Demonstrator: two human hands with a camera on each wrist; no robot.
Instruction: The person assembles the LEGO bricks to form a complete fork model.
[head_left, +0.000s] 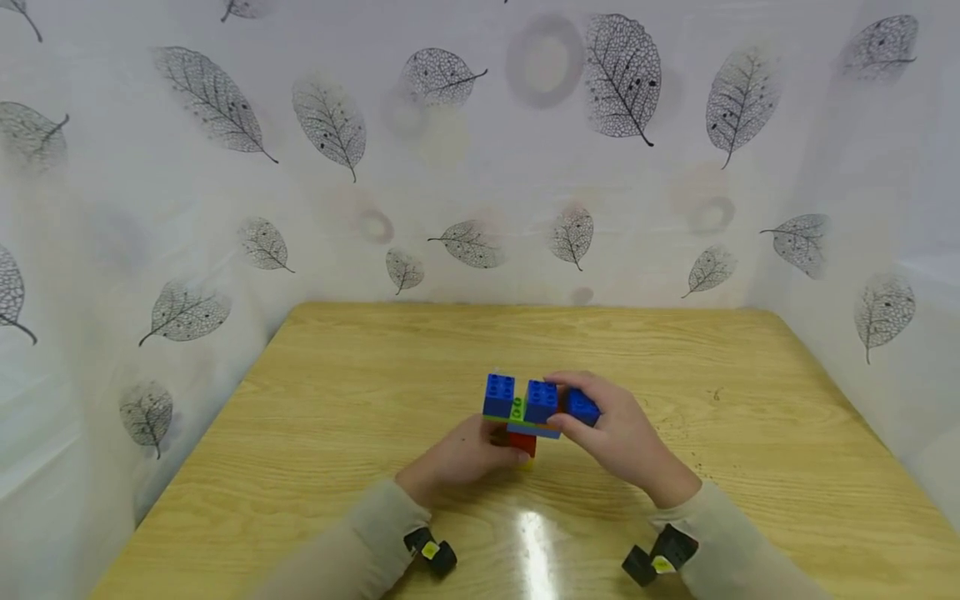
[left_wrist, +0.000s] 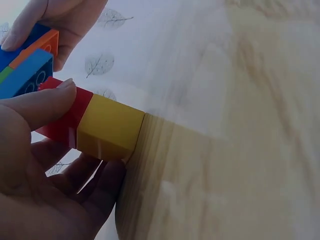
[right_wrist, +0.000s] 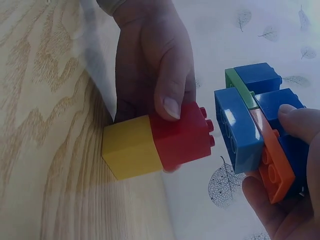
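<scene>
My left hand (head_left: 467, 454) grips a red toy building brick (right_wrist: 181, 132), its thumb on one side and fingers behind. A yellow brick (right_wrist: 132, 150) is joined beneath the red one and rests on the table. Just above, my right hand (head_left: 622, 433) holds a block assembly, its thumb against a blue brick (right_wrist: 272, 105). This assembly has several blue bricks on top, a thin green piece (right_wrist: 239, 87) and an orange piece (right_wrist: 272, 165) under them, and a light blue brick (right_wrist: 239, 132) lowest. In the right wrist view, a gap separates the light blue brick from the red studs.
The wood-grain table (head_left: 360, 375) spreads around both hands. White sheeting with a leaf print (head_left: 480, 167) hangs behind the table and along both sides. Small dark marks (head_left: 701, 464) dot the tabletop on the right. Each wrist wears a small black device (head_left: 431, 550).
</scene>
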